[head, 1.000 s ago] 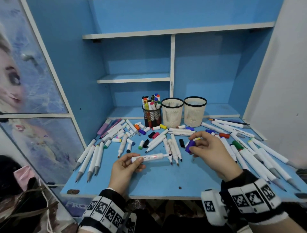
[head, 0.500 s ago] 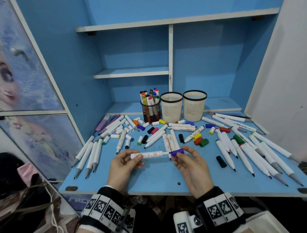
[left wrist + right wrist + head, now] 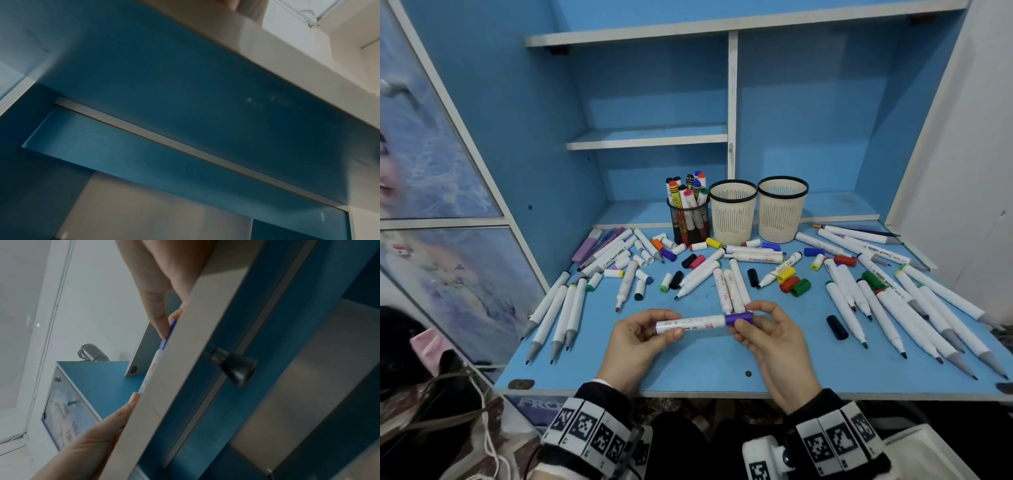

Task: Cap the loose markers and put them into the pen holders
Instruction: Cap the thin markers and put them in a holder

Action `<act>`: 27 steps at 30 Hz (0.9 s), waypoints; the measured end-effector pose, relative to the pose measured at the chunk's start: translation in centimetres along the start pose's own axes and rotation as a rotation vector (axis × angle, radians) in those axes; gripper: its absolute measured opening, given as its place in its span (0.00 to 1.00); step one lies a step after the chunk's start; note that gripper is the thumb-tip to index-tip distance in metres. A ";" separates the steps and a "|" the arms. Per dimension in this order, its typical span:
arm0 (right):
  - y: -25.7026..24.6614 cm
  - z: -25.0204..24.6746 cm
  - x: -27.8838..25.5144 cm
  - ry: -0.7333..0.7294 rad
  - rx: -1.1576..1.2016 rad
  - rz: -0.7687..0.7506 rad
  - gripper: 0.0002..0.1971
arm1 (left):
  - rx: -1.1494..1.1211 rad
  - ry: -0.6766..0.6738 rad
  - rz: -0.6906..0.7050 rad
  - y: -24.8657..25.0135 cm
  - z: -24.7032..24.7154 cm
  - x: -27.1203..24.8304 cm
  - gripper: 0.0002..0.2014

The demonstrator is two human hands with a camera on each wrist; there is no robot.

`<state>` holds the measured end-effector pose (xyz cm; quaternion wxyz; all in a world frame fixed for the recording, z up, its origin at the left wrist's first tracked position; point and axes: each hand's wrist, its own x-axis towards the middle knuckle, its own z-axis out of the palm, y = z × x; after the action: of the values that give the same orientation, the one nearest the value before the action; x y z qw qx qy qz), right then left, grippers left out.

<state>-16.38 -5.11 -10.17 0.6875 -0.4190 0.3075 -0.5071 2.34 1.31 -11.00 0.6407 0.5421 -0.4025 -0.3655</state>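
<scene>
Held level above the blue table (image 3: 709,370): a white marker (image 3: 690,322), barrel pinched in the left hand (image 3: 640,337), purple cap (image 3: 738,318) seated on its tip and pinched by the right hand (image 3: 774,337). Behind, amid scattered loose markers and caps, a black mesh holder (image 3: 690,219) beside two cream holders (image 3: 732,212).

Surface: blue desk (image 3: 688,370), white-edged.
Landmark: black mesh holder (image 3: 691,222), at the back, full of markers.
Right of it: two cream holders (image 3: 732,214).
In front: uncapped white markers (image 3: 846,301) and loose caps (image 3: 796,286), scattered.
</scene>
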 end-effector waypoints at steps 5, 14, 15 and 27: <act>0.5 -0.2 -0.2 -0.031 -0.209 -0.055 0.13 | 0.004 0.010 -0.008 0.1 0.0 -0.1 0.10; 0.9 0.1 -0.4 0.023 -0.314 -0.105 0.16 | 0.103 -0.023 -0.021 0.5 0.3 -0.6 0.08; 0.9 0.1 -0.4 0.023 -0.313 -0.104 0.16 | 0.108 -0.023 -0.020 0.6 0.3 -0.6 0.08; -0.2 0.3 -1.6 -0.211 -0.450 -0.062 0.17 | 0.168 -0.028 0.093 2.8 1.3 -1.7 0.19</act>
<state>-16.68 -3.53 -9.88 0.5893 -0.6213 0.3263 -0.4004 0.55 2.74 -8.32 0.6036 0.5694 -0.4654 -0.3079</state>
